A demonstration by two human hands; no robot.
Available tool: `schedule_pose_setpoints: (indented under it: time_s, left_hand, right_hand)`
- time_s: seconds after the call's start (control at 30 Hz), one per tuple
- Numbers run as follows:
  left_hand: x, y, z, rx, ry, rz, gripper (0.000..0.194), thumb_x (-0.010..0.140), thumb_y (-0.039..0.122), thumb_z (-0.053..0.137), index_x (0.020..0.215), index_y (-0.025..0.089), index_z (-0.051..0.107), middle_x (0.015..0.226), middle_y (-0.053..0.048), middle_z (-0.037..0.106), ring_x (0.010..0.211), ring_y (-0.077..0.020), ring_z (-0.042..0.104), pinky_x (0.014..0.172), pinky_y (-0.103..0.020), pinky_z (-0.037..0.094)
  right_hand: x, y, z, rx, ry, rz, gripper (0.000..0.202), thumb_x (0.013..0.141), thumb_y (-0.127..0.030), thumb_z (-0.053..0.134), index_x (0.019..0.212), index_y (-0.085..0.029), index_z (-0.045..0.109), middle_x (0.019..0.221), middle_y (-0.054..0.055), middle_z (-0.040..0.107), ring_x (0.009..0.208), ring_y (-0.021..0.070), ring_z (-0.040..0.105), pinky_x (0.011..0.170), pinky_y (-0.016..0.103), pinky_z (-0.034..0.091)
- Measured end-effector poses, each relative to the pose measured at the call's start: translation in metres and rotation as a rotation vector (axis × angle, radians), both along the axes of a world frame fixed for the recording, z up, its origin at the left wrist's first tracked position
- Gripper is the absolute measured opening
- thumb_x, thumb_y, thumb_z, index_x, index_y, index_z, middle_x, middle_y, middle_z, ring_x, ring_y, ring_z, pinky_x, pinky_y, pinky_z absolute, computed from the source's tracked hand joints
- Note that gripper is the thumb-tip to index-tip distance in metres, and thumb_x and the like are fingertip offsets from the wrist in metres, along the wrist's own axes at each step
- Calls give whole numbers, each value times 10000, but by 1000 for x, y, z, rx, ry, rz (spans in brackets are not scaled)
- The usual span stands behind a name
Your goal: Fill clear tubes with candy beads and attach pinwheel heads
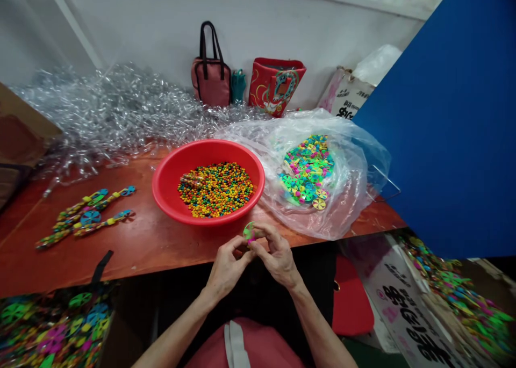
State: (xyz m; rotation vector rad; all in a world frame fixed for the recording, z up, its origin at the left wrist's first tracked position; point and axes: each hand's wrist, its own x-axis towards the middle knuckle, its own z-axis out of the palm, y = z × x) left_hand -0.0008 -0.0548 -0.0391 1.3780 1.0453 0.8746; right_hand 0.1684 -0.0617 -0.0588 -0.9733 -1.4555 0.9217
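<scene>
One green spoked wheel [248, 230], seemingly pink at its base, is pinched between left hand [228, 266] and right hand [280, 257].

Illumination is diffuse and moderately dim, with specular glints on the clear tubes [121, 105] and plastic bag [346, 142]; deep shadow lies below the surface [153, 244]. Fine detail at the hands [281, 258] is slightly soft. Wide-angle distortion stretches the frame edges, where the heaped pieces [459, 298] at lower right appear blurred.
</scene>
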Motion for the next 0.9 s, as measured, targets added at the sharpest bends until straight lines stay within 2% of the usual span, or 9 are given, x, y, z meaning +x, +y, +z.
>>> schedule_pose_setpoints:
  time_s: [0.13,0.23,0.33,0.47,0.53,0.63,0.7,0.8,0.9]
  left_hand:
    - [-25,-10,-9,52,105,63,281,890,481,813,968,211,800,982,-42,761,925,-229,694,855,-316,525]
    - [-71,-22,-19,104,213,239,261,898,477,780,965,225,790,1005,-38,764,946,-238,706,874,-333,539]
    - [-135,-24,-21,167,353,494,293,854,505,777,980,240,773,927,-20,758,892,-249,717,887,-371,567]
    - [-219,-4,1,317,640,850,360,787,577,759,983,275,758,971,-27,773,910,-316,741,939,-504,607]
    - [-244,8,22,476,876,950,384,823,583,742,1065,284,754,1094,-55,765,1096,-378,721,1054,-599,562]
    - [-249,27,57,710,971,909,386,918,534,695,1189,262,737,1215,-87,749,1243,-390,666,1115,-626,517]
    - [-231,44,76,716,882,741,362,994,458,632,1263,231,721,1257,-97,730,1177,-322,687,1035,-510,570]
    - [-190,85,93,691,799,422,298,1017,353,614,1237,186,726,1069,-79,732,907,-220,695,845,-360,577]
    - [-155,143,95,736,927,131,294,1045,233,548,1276,160,715,1185,-124,726,1037,-229,672,953,-358,521]
  right_hand:
    - [23,14,15,38,-209,68,408,984,-337,752,1388,-330,699,1151,41,799,1091,239,745,1021,427,581]
    - [65,47,24,132,-331,-195,163,1000,-364,709,1115,-281,789,1064,55,788,984,242,724,924,405,568]
    - [111,92,27,220,-497,-479,164,1004,-351,648,981,-250,776,942,65,736,862,241,668,835,385,533]
    - [146,145,21,187,-909,-554,217,974,-266,566,1001,-207,773,995,126,716,918,284,645,824,389,504]
    - [151,162,15,134,-1088,-532,243,946,-241,573,1065,-181,776,1065,161,720,964,308,648,815,390,498]
    - [155,179,3,95,-1184,-494,270,925,-227,583,1103,-167,777,1102,175,731,961,318,660,791,391,498]
    - [160,186,-1,91,-1102,-475,241,900,-243,617,1062,-180,784,1060,154,746,913,303,672,778,392,507]
    - [171,190,1,58,-754,-456,199,821,-350,752,958,-210,785,868,80,747,744,245,662,715,379,529]
    - [179,185,7,-35,-157,-456,408,694,-507,911,946,-224,762,736,4,700,631,193,653,625,343,563]
